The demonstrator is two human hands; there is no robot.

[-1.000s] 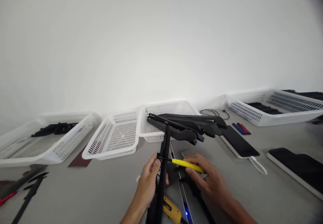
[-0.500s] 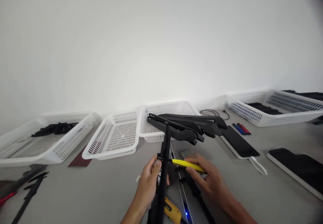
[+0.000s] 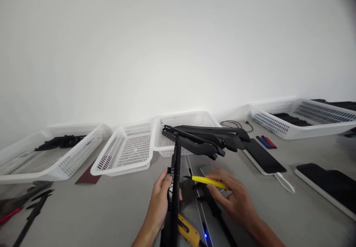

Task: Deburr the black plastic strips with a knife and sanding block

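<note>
My left hand is closed around a long black plastic part, which stands nearly upright in front of me. In my right hand is a slim yellow utility knife, gripped between thumb and fingers. Its dark pointed tip faces left, a small gap away from the black part. Under my hands lie black calipers and a yellow-bodied tool, the latter partly covered by the black part.
Curved black parts are heaped on a white basket. Other white baskets line the wall. A white-cabled dark tablet-like device, blue and red pieces, and a second caliper-like tool lie on the grey table.
The knife's tip has come away from the black part, leaving a gap. My left hand and the black part have shifted slightly left and down.
</note>
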